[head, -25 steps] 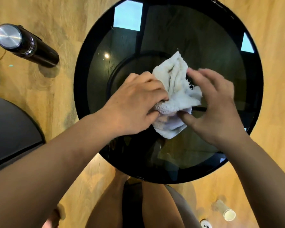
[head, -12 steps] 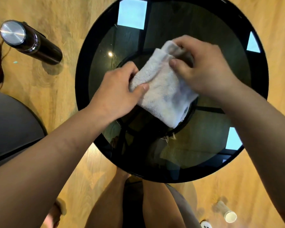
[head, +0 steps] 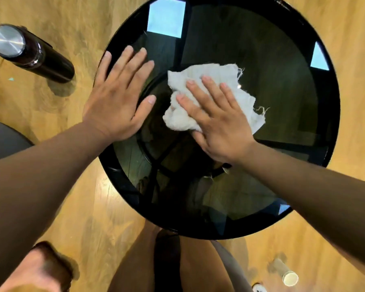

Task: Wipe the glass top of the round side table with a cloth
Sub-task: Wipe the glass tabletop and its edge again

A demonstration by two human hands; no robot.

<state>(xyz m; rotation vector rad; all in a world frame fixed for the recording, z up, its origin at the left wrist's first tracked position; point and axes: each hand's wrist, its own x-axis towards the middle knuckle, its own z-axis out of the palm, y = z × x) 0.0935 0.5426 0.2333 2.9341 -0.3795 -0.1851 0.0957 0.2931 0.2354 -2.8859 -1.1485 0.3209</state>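
The round side table [head: 282, 114] has a dark glass top in a black rim and fills the middle of the view. A white frayed cloth [head: 223, 73] lies spread near its centre. My right hand [head: 215, 121] lies flat on the cloth, fingers spread, pressing it onto the glass. My left hand [head: 118, 98] rests flat and empty on the left part of the glass, fingers apart, just left of the cloth and not touching it.
A black flask with a steel cap [head: 30, 53] stands on the wooden floor left of the table. A small paper cup [head: 287, 275] lies on the floor at lower right. A dark seat edge [head: 2, 138] is at the left. My legs are below the table.
Both hands were gripping and folding the cloth. Now the left hand has let go and moved left onto the glass, while the right hand has flattened on the spread cloth.
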